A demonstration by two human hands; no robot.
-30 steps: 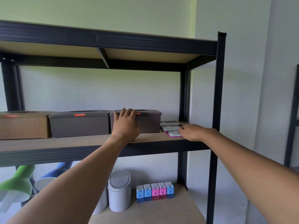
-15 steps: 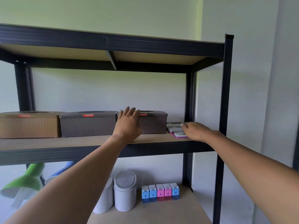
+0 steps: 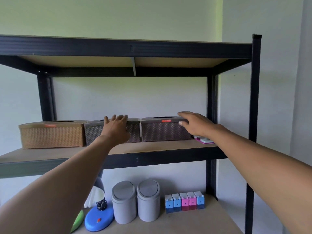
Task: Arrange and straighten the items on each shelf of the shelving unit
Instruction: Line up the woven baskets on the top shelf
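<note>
Shelf: the middle shelf (image 3: 152, 149) carries three woven tissue boxes in a row, the tan box (image 3: 52, 134) at 9 o'clock, the centre grey box (image 3: 94, 134) beside it, the right grey box (image 3: 166, 130) toward 3 o'clock.
Left hand: your left hand (image 3: 116, 130) lies flat against the centre box's front, fingers straight over its top edge, grip released, likely to steady or push it.
Right hand: your right hand (image 3: 196, 124) drapes over the right box's end at 3 o'clock, fingers extended, thumb on its front, seemingly to square it.
Gap: a narrow slit separates the grey boxes.
Beside: a pink card stack (image 3: 203, 140) lies under your wrist.
</note>
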